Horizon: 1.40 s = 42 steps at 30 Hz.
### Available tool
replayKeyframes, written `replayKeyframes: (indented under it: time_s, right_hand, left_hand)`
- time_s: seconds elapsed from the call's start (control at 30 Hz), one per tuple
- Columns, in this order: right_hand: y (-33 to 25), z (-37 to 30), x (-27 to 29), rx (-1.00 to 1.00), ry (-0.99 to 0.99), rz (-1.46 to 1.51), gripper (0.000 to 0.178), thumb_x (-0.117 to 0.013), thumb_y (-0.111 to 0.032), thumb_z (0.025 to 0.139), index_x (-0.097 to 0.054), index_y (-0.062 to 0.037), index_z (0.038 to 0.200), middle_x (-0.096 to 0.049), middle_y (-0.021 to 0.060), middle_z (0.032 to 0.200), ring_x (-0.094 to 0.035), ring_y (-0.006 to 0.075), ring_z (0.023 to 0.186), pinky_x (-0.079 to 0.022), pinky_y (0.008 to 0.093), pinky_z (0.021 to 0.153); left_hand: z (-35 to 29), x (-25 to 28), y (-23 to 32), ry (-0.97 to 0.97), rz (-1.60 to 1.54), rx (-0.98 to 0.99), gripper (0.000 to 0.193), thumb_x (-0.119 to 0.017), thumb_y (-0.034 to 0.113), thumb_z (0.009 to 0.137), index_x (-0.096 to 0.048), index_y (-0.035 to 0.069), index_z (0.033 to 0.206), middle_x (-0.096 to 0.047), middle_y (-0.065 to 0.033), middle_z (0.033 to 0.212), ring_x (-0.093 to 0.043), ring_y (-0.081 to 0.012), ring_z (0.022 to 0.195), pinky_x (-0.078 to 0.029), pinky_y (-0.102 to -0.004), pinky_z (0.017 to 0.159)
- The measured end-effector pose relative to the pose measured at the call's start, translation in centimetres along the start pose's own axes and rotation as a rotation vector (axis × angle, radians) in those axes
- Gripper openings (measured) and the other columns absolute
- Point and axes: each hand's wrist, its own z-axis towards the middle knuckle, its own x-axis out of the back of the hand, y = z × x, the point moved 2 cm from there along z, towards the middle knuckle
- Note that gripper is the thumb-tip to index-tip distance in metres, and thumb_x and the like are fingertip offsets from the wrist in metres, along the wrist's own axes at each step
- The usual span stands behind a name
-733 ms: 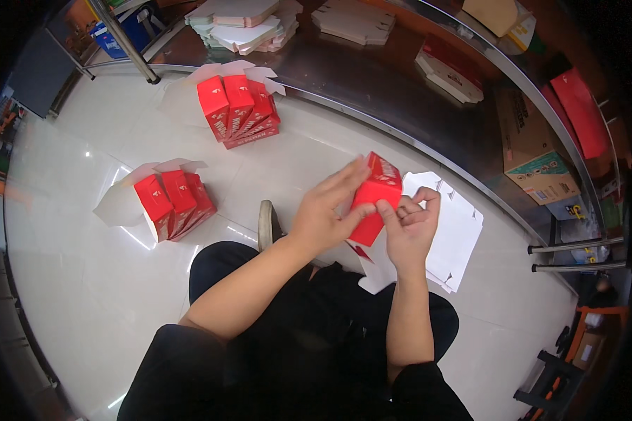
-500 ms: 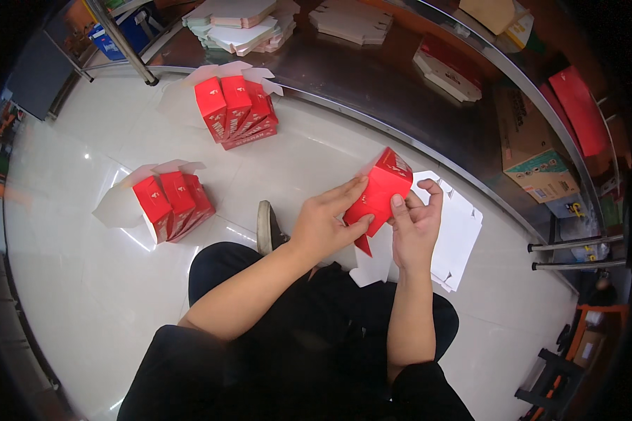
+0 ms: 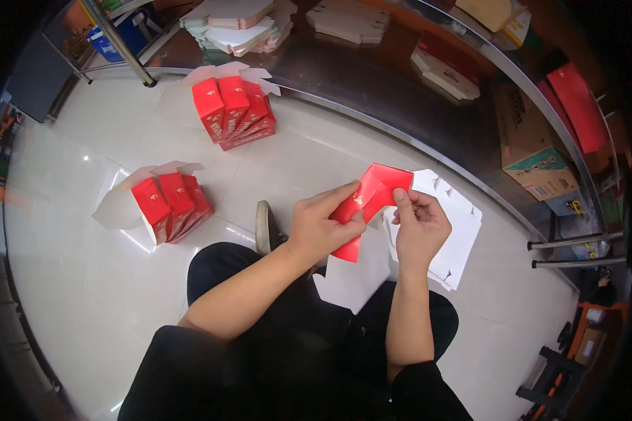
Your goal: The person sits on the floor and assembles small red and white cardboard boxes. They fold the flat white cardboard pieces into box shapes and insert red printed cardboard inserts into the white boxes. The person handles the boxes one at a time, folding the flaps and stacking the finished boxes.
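Observation:
A partly folded red carton [image 3: 373, 184] with a white inside is between my two hands. My left hand [image 3: 323, 223] grips its left side, thumb on the red face and fingers along the upper edge. The thumb and curled fingers of my right hand [image 3: 421, 228] pinch its right end. A white flap [image 3: 358, 281] of the carton hangs down over my lap. Beside my right hand lie flat white carton blanks [image 3: 456, 235], stacked on the floor and partly covered by that hand.
Nested red cartons with white flaps raised stand on the floor in a nearer group [image 3: 172, 200] and a farther one [image 3: 235, 112]. A low metal shelf [image 3: 330, 70] bears stacked blanks [image 3: 239, 28] and a brown cardboard box [image 3: 534, 147]. My shoe [image 3: 265, 228] is left of the carton.
The carton has turned and its box shape has opened into a bent, flatter form. Its white flap has swung lower over my lap. My right hand's raised fingers have curled in onto the edge.

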Motion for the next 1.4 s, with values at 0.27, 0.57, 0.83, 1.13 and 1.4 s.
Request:
replayKeyframes:
  time_s: [0.27, 0.57, 0.83, 1.13, 1.4]
  right_hand:
    - [0.2, -0.5, -0.9, -0.098, -0.138, 0.207, 0.057, -0.081, -0.002, 0.080, -0.034, -0.0035, 0.113, -0.057, 0.0055, 0.061, -0.054, 0.0117, 0.049, -0.043, 0.0234, 0.046]
    - [2.1, -0.2, -1.4, -0.185, -0.184, 0.059, 0.037, -0.079, -0.004, 0.084, -0.057, 0.0030, 0.113, -0.057, 0.0005, 0.062, -0.051, 0.0072, 0.052, -0.040, 0.0216, 0.049]
    - [0.9, -0.2, -0.5, 0.066, -0.451, -0.158, 0.038, -0.084, -0.012, 0.078, -0.070, -0.0065, 0.113, -0.064, 0.0004, 0.076, -0.054, 0.0070, 0.067, -0.044, 0.0240, 0.064]
    - [-0.5, 0.3, 1.2, 0.211, -0.672, -0.454, 0.017, -0.081, -0.005, 0.076, -0.072, 0.0012, 0.089, -0.066, 0.0057, 0.077, -0.053, 0.0118, 0.069, -0.043, 0.0271, 0.065]
    - [1.5, 0.1, -0.2, -0.068, -0.318, -0.327, 0.013, -0.079, -0.007, 0.082, -0.071, 0.0032, 0.083, -0.065, 0.0035, 0.070, -0.050, 0.0072, 0.059, -0.043, 0.0242, 0.056]
  left_hand:
    - [0.0, 0.1, -0.2, 0.042, 0.024, 0.009, 0.044, -0.077, 0.006, 0.072, -0.068, -0.003, 0.115, -0.071, -0.0211, 0.110, -0.073, -0.0297, 0.094, -0.059, -0.0330, 0.080]
    - [0.7, -0.7, -1.3, -0.064, -0.114, 0.166, 0.061, -0.076, 0.005, 0.072, -0.060, 0.002, 0.130, -0.067, -0.0207, 0.119, -0.072, -0.0285, 0.094, -0.059, -0.0332, 0.079]
    - [2.3, 0.8, -1.7, -0.367, -0.261, 0.467, 0.082, -0.072, -0.002, 0.069, -0.046, 0.010, 0.147, -0.065, -0.0129, 0.126, -0.072, -0.0183, 0.092, -0.059, -0.0302, 0.073]
    - [2.9, 0.9, -5.4, 0.007, -0.468, 0.586, 0.079, -0.073, 0.001, 0.072, -0.045, 0.001, 0.146, -0.062, -0.0174, 0.121, -0.072, -0.0203, 0.085, -0.058, -0.0278, 0.072]
    - [2.5, 0.3, -4.0, -0.111, -0.457, 0.533, 0.078, -0.070, -0.004, 0.074, -0.044, 0.004, 0.147, -0.062, -0.0155, 0.125, -0.071, -0.0193, 0.091, -0.058, -0.0278, 0.075]
